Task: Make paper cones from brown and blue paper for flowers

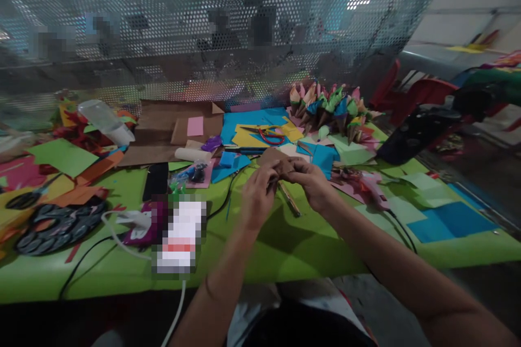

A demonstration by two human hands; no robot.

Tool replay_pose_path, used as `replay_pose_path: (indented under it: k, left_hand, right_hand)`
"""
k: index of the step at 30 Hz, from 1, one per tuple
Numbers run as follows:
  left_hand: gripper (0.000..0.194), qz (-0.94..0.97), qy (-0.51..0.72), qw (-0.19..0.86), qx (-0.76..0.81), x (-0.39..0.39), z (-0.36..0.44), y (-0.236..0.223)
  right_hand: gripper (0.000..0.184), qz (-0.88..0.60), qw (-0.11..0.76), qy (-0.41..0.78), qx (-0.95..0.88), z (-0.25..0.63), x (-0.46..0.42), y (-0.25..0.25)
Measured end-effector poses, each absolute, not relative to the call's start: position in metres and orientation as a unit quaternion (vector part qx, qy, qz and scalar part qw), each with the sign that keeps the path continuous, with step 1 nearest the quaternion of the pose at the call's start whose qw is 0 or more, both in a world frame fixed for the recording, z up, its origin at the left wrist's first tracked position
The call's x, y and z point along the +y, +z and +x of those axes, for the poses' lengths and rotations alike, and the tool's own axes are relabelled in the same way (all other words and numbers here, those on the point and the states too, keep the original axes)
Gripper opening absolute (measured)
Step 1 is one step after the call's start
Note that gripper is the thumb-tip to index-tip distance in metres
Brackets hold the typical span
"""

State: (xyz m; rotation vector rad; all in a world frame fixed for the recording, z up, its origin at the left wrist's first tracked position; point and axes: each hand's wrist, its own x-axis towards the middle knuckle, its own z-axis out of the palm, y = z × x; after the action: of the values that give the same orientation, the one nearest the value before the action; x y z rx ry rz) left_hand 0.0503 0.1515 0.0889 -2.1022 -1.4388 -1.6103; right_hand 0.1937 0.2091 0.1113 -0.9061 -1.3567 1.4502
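My left hand [259,194] and my right hand [308,180] meet over the middle of the green table, fingers closed on a piece of brown paper [273,156]. Its far part shows as a flat flap; the rest is hidden by my fingers. Beneath my hands a gold-coloured pen-like stick [290,200] lies on the table. Beyond them, scissors with red handles [272,137] rest on yellow paper [249,141]. To the right of my right hand lies a pink glue gun [373,188] with a black cord.
Paper cones with coloured tops [329,108] stand at the back right. A dark bottle [415,133] leans at the right edge. Left are a lit phone [183,233], a black phone [156,182], a paint palette [61,225], a clear bottle [103,119] and brown sheets [157,127].
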Motion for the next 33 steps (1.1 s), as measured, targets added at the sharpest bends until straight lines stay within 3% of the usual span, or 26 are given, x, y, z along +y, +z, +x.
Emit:
replay_pose_path:
  k: [6,33]
  left_hand:
    - [0.027,-0.704,-0.525,0.085,-0.472,0.153,0.0495,0.0869]
    - [0.024,-0.708,-0.514,0.079,-0.478,0.1501,0.0501,0.087]
  right_hand:
    - [0.009,-0.339,0.439,0.637,-0.536,0.1925,0.2057,0.1201]
    - [0.013,-0.382,0.443,0.633,-0.508,0.1963,0.2075,0.1163]
